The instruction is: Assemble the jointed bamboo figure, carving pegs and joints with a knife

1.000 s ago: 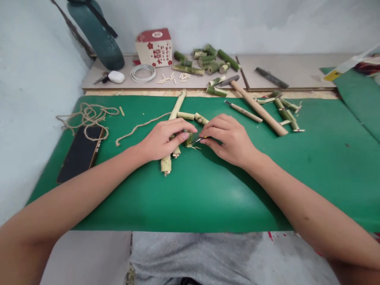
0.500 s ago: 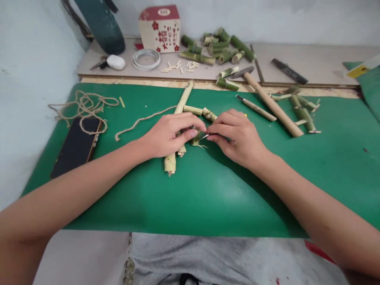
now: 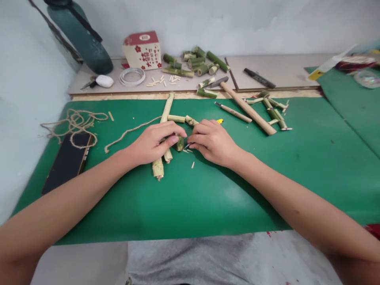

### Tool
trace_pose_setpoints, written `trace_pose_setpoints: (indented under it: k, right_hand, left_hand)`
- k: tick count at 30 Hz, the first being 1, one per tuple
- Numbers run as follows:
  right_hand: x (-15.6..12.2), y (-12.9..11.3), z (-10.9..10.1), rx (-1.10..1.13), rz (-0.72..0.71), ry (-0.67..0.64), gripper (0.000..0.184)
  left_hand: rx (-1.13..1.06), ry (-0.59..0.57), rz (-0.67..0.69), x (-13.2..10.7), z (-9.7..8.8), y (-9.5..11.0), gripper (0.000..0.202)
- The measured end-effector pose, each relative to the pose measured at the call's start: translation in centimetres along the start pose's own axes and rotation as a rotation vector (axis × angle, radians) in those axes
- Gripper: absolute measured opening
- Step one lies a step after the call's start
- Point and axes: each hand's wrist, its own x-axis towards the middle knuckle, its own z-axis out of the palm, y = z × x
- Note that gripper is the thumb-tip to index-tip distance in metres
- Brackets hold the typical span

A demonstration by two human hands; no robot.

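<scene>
My right hand (image 3: 213,142) is closed round a utility knife; its yellow end (image 3: 219,121) shows behind the hand and its blade (image 3: 187,146) pokes out at the fingertips. Thumb and fingers of my left hand (image 3: 158,141) are curled at a short green bamboo piece (image 3: 179,143), mostly hidden beneath them. The blade tip is close to this piece's right side. Under and beside my left hand lie peeled bamboo sticks (image 3: 158,168), joined to a short crosspiece (image 3: 176,118) and a jointed bamboo bit (image 3: 190,120). Small shavings (image 3: 192,164) lie on the green mat (image 3: 184,206).
Twine (image 3: 77,122) and a dark phone (image 3: 69,162) lie left. A hammer (image 3: 249,109), a carving tool (image 3: 233,112) and a small bamboo figure (image 3: 274,111) lie right. On the back ledge are cut bamboo pieces (image 3: 204,63), a box (image 3: 141,51), tape (image 3: 132,76), a marker (image 3: 259,78) and a bottle (image 3: 78,37).
The view has shifted, so the scene sits further left and lower. A curled shaving by the blade has come away; loose slivers now lie on the mat. Both hands keep their hold.
</scene>
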Motion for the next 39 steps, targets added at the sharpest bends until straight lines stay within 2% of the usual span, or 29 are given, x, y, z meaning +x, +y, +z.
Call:
trace_pose_setpoints:
  k: [6,11,19,28,31,35,39]
  right_hand:
    - [-0.15,0.23,-0.3,0.032,-0.031,0.068,0.017]
    - [-0.05,0.42,-0.46,0.08,-0.035,0.173,0.013]
    - [-0.1,0.23,-0.49,0.055,-0.006,0.17,0.011]
    - [0.29,-0.31,-0.71,0.116,0.064,0.081,0.018]
    - [0.29,-0.4,-0.3,0.098,0.049,0.067,0.018]
    - [0.09,-0.38,-0.04,0.048,0.007,0.023,0.019]
    - [-0.15,-0.23,-0.42,0.061,0.011,0.102,0.018]
  left_hand:
    - [-0.053,-0.015,-0.069,-0.23,0.08,-0.25,0.03]
    - [-0.001,-0.028,0.002,-0.23,0.06,-0.23,0.029]
    - [-0.02,-0.01,0.008,-0.32,0.24,-0.34,0.027]
    - [-0.02,-0.041,-0.017,-0.31,0.29,-0.15,0.029]
    - [-0.018,-0.049,-0.014,-0.32,0.22,-0.06,0.03]
    - [-0.01,-0.029,-0.081,-0.3,0.08,0.01,0.029]
    - [-0.002,-0.02,-0.076,-0.3,0.16,-0.04,0.028]
